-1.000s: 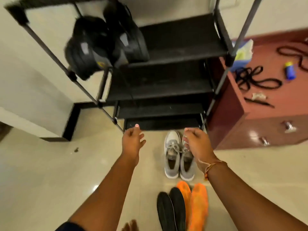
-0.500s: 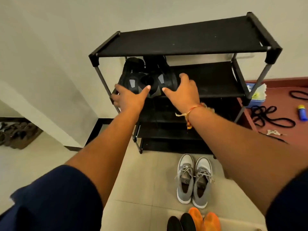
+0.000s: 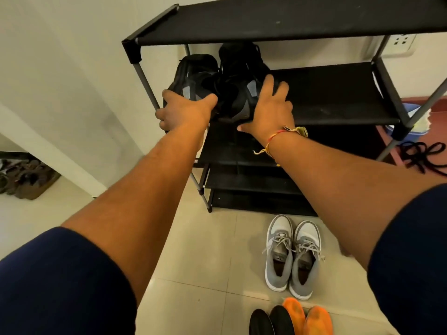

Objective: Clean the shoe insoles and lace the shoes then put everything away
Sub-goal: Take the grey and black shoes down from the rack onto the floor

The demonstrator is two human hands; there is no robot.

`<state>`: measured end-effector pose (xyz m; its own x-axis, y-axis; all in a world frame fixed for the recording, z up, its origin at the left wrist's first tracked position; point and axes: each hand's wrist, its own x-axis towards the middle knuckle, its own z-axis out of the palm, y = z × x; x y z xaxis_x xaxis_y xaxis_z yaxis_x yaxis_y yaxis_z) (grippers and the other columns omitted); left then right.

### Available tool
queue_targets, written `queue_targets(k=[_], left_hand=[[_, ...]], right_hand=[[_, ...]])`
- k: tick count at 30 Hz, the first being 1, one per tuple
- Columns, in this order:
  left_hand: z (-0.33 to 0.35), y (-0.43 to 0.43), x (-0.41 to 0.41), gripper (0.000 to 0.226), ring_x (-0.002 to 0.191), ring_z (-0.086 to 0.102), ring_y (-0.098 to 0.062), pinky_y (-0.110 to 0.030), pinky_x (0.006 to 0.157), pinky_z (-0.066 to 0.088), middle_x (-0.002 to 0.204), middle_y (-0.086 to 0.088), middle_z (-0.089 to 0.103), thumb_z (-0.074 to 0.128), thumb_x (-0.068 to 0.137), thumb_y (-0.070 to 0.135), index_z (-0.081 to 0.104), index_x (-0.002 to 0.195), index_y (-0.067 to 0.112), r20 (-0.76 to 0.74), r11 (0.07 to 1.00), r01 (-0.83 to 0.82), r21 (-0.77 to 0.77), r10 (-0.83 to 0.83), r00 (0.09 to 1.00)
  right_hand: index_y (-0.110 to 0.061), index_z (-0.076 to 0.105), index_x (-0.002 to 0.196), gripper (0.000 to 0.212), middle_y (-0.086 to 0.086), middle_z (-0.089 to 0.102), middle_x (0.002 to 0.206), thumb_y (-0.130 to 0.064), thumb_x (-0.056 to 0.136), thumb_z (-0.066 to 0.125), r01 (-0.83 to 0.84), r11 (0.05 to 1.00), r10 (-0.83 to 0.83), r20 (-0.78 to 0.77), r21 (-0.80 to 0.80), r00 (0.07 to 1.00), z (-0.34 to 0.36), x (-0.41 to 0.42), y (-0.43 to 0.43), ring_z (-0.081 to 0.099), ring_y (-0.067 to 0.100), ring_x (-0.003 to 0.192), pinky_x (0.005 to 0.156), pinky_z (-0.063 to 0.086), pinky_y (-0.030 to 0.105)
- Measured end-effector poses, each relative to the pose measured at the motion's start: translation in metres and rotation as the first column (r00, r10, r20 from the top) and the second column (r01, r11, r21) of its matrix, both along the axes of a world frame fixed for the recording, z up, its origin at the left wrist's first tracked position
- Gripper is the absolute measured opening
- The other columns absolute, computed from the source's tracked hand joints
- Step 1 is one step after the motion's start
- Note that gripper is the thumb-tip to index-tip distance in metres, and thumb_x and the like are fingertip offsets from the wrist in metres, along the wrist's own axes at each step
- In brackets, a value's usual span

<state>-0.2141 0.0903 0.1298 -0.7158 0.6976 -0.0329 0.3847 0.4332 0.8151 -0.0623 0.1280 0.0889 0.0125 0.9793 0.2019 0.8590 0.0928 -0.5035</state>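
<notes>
Two black shoes sit on the second shelf of a black shoe rack [image 3: 338, 93]. My left hand [image 3: 183, 110] grips the heel of the left black shoe [image 3: 196, 71]. My right hand [image 3: 268, 110] grips the heel of the right black shoe [image 3: 239, 66], thumb under it. A pair of grey laced sneakers [image 3: 292, 252] stands on the tiled floor in front of the rack. Two black insoles [image 3: 271, 322] and two orange insoles [image 3: 307, 317] lie at the bottom edge.
Black laces [image 3: 425, 155] lie on a dark red surface right of the rack, beside a blue tub [image 3: 411, 112]. Brown sandals [image 3: 24, 177] sit at the far left by the wall. A wall socket [image 3: 401, 41] shows behind the rack.
A second ago both hands hung low above the grey sneakers. They rose to the shelf and took hold of the black shoes; my view came closer to the rack.
</notes>
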Motion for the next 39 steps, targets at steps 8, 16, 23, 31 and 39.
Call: queue_targets(k=[8,16,23,31,39], left_hand=[[0.003,0.000,-0.021,0.127,0.116,0.054,-0.039,-0.052,0.086,0.057,0.134,-0.012,0.045,0.079,0.039,0.074,0.033,0.147,0.027,0.226,0.999,-0.005,0.054,-0.007,0.974],[0.012,-0.055,-0.011,0.069,0.100,0.068,-0.026,-0.046,0.076,0.062,0.114,-0.008,0.063,0.081,0.070,0.042,0.047,0.125,0.015,0.546,0.966,-0.052,0.254,-0.099,0.832],[0.012,-0.155,-0.001,0.033,0.104,0.073,-0.028,-0.055,0.091,0.057,0.106,-0.007,0.077,0.067,0.089,0.033,0.066,0.116,0.014,0.770,0.930,-0.037,0.365,-0.279,0.573],[-0.042,-0.285,-0.020,0.043,0.115,0.064,-0.047,-0.063,0.104,0.044,0.117,-0.021,0.072,0.054,0.096,0.036,0.060,0.131,0.013,0.943,0.959,-0.124,0.255,-0.218,0.252],[-0.125,-0.319,-0.026,0.041,0.116,0.063,-0.045,-0.064,0.095,0.051,0.133,-0.020,0.058,0.056,0.093,0.027,0.060,0.130,0.009,0.955,0.988,-0.139,-0.062,0.099,0.278]], right_hand=[[-0.025,0.026,0.151,0.091,0.019,0.044,0.138,-0.021,0.080,0.082,-0.059,0.990,0.058,0.013,0.127,0.998,-0.002,0.021,0.005,0.060,0.042,0.108,0.088,0.052,0.046],[-0.024,0.039,0.146,0.082,-0.001,0.063,0.122,-0.036,0.078,0.082,0.044,0.990,0.031,-0.524,0.131,0.851,0.005,0.036,-0.034,0.062,0.017,0.112,0.097,0.052,0.029],[-0.024,0.047,0.138,0.075,-0.008,0.070,0.111,-0.024,0.074,0.087,0.103,0.995,-0.045,-0.959,-0.016,0.280,0.014,0.043,-0.123,0.069,0.009,0.103,0.088,0.058,0.033],[-0.021,0.050,0.134,0.061,0.006,0.074,0.110,-0.015,0.080,0.078,-0.001,0.970,-0.241,-0.969,-0.241,-0.047,-0.006,0.057,-0.265,0.072,0.022,0.103,0.077,0.056,0.032],[-0.017,0.051,0.135,0.058,0.004,0.075,0.108,-0.002,0.084,0.074,-0.042,0.888,-0.459,-0.888,-0.458,-0.013,-0.104,0.033,-0.321,0.071,0.020,0.100,0.069,0.057,0.029]])
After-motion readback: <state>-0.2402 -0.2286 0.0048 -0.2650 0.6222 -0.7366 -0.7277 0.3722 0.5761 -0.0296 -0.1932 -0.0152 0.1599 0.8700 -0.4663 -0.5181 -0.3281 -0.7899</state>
